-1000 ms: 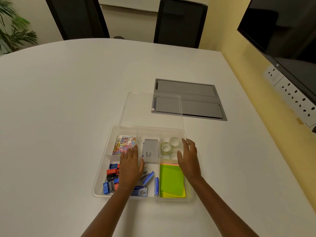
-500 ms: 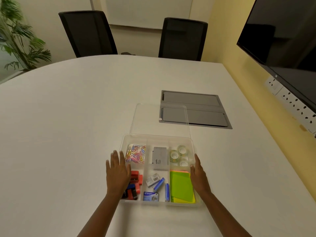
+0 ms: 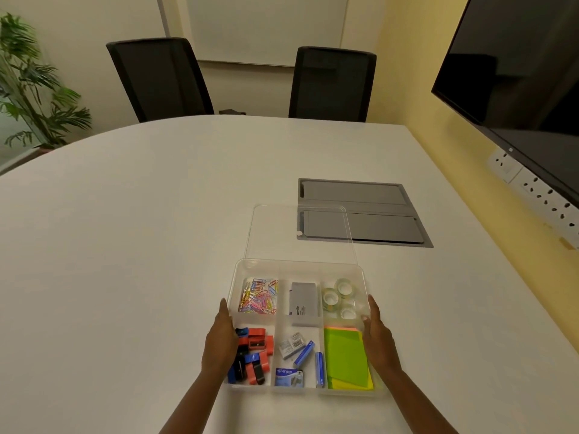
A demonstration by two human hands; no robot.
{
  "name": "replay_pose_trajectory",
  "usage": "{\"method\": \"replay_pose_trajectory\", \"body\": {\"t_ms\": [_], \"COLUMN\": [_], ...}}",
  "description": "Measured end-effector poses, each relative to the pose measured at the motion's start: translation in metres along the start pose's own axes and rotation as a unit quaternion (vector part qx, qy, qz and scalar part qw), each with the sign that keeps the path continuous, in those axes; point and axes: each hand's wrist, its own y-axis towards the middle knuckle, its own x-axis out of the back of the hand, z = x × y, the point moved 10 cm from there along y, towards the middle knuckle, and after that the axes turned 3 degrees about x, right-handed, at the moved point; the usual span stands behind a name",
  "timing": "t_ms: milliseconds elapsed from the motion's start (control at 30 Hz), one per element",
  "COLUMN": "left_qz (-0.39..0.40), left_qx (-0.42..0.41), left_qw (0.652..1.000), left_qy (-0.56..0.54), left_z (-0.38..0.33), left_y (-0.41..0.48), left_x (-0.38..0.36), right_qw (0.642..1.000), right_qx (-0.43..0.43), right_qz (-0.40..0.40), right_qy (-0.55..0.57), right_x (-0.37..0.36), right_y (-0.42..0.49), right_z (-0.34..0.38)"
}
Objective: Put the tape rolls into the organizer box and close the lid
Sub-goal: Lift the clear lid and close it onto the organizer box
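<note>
The clear organizer box [image 3: 297, 262] sits on the white table right in front of me. Three clear tape rolls [image 3: 340, 297] lie in its far right compartment. Its transparent lid [image 3: 300, 233] lies flat on the table behind the box, folded back. My left hand [image 3: 221, 339] presses against the box's left wall, fingers straight and pointing away from me. My right hand [image 3: 377, 336] holds the right wall the same way, with the thumb at the rim.
Other compartments hold coloured paper clips [image 3: 259, 296], a grey card box [image 3: 303, 303], sharpeners [image 3: 253, 355], staple packs [image 3: 297, 355] and green sticky notes [image 3: 344, 355]. A grey cable hatch [image 3: 369, 214] is set into the table behind the lid. Two black chairs stand at the far edge.
Both hands moved from above the box's contents outward to its left and right walls. The view tilted up, so the box sits lower in frame.
</note>
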Motion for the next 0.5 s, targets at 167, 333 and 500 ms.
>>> {"method": "replay_pose_trajectory", "body": {"t_ms": [167,333,500], "left_qz": [-0.007,-0.003,0.034], "left_qx": [0.001,-0.029,-0.027], "left_qw": [1.000,1.000,0.999], "left_qy": [0.004,-0.003,-0.033], "left_z": [-0.002,-0.014,-0.035], "left_y": [0.013,0.032,0.069], "left_x": [0.000,0.004,0.002], "right_qw": [1.000,0.997,0.994], "right_qx": [0.002,0.009,-0.028], "right_qz": [0.005,0.010,-0.036], "right_qy": [0.002,0.075,0.101], "right_x": [-0.001,0.002,0.023], "right_y": [0.012,0.027,0.067], "right_z": [0.003,0.005,0.011]}}
